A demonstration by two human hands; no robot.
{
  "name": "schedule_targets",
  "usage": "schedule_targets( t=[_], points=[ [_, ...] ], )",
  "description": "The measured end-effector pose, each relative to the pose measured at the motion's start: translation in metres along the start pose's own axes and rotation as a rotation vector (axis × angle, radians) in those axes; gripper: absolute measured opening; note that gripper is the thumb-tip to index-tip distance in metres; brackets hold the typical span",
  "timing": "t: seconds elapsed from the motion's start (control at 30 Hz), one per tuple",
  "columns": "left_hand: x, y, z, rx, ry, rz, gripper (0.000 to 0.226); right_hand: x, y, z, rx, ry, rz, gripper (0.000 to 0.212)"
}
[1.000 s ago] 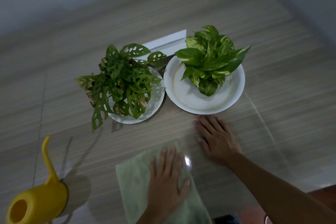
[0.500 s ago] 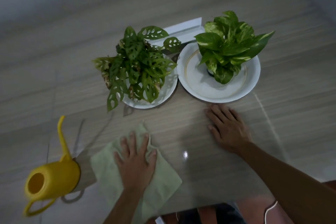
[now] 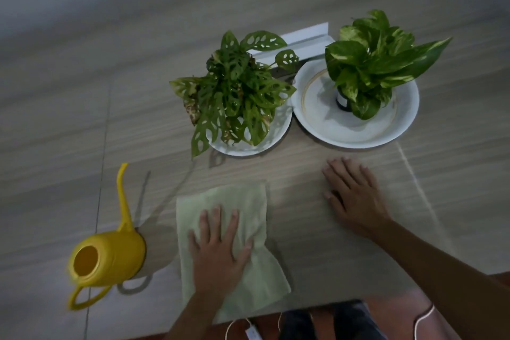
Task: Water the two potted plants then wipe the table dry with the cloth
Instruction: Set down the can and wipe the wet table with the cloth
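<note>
At six o'clock, nearest us, our left hand (image 3: 218, 251) lies palm down on a pale green cloth (image 3: 248, 201). Its fingers are straight and spread, pressing the cloth flat on the wood-grain table (image 3: 317, 262). The cloth's near corner reaches the table's front edge. At nine o'clock from the cloth, just beside it, stands a yellow watering can (image 3: 110, 257). We see into its open top; its handle points to seven o'clock and its thin spout to twelve. At two o'clock from the cloth, apart from it, our right hand (image 3: 356, 199) rests flat on the bare table, fingers straight, holding nothing.

Farther off, two potted plants stand side by side. The hole-leaved plant (image 3: 234, 91) is at twelve o'clock from the cloth, on a white plate (image 3: 278, 130). The variegated plant (image 3: 378, 58) is at twelve o'clock from the right hand, on a gold-ringed plate (image 3: 325, 119). The plates nearly touch. Behind them lies a white strip (image 3: 309, 36).
</note>
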State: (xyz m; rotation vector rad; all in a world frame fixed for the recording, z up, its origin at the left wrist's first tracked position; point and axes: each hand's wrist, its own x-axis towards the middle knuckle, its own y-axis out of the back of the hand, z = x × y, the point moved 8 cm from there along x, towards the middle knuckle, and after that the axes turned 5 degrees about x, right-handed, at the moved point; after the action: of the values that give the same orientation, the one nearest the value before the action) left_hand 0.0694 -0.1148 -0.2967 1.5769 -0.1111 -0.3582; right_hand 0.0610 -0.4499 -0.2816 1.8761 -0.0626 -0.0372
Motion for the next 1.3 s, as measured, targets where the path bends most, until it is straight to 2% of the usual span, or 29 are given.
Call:
schedule_targets(
  t=[0.07, 0.17, 0.3, 0.4, 0.5, 0.6, 0.67, 0.7, 0.8, 0.9, 0.97, 1.07, 1.17, 1.23, 1.3],
  points=[
    [-0.024, -0.009, 0.027, -0.055, -0.008, -0.032, 0.075, -0.006, -0.010, -0.015, -0.005, 0.002, -0.028, 0.059],
    [-0.004, -0.005, 0.069, -0.013, -0.166, 0.002, 0.069, -0.007, -0.015, -0.018, -0.026, -0.006, -0.050, 0.062],
    [0.027, 0.008, 0.002, 0.031, 0.014, -0.004, 0.068, -0.008, -0.018, -0.016, -0.036, -0.024, -0.076, 0.061],
    [-0.014, 0.004, -0.013, -0.005, -0.001, -0.031, 0.071, -0.007, -0.017, -0.015, -0.036, -0.042, -0.075, 0.061],
    [-0.022, -0.006, 0.045, -0.096, 0.005, -0.126, 0.067, -0.007, -0.017, -0.015, -0.015, -0.034, -0.076, 0.062],
    [0.023, 0.011, 0.114, -0.070, -0.054, -0.058, 0.066, -0.007, -0.013, -0.018, -0.002, -0.015, -0.075, 0.061],
    [0.052, 0.014, 0.113, -0.066, 0.047, -0.075, 0.073, -0.006, -0.008, -0.017, 0.060, 0.012, -0.042, 0.059],
    [0.052, 0.011, 0.107, -0.060, 0.080, -0.064, 0.075, -0.007, -0.002, -0.011, 0.115, 0.021, 0.003, 0.057],
    [0.015, 0.002, 0.124, -0.104, 0.035, -0.061, 0.072, -0.022, 0.022, 0.035, 0.174, -0.044, 0.110, 0.055],
    [-0.009, -0.007, 0.208, -0.108, -0.106, -0.122, 0.074, -0.025, 0.048, 0.100, 0.130, -0.100, 0.109, 0.062],
    [0.013, 0.005, 0.249, -0.070, -0.163, -0.044, 0.071, -0.020, 0.058, 0.134, 0.063, -0.104, 0.053, 0.067],
    [0.048, 0.018, 0.236, -0.014, 0.008, -0.040, 0.069, -0.013, 0.061, 0.166, 0.016, -0.080, -0.059, 0.065],
    [0.026, 0.013, 0.209, -0.028, 0.094, -0.065, 0.076, -0.014, 0.056, 0.181, 0.000, -0.041, -0.071, 0.062],
    [0.015, 0.009, 0.219, -0.055, 0.090, -0.091, 0.081, -0.014, 0.050, 0.184, 0.015, -0.030, -0.060, 0.061],
    [0.025, 0.004, 0.267, -0.049, 0.025, -0.107, 0.079, -0.012, 0.046, 0.190, 0.017, -0.026, -0.073, 0.062]
  ],
)
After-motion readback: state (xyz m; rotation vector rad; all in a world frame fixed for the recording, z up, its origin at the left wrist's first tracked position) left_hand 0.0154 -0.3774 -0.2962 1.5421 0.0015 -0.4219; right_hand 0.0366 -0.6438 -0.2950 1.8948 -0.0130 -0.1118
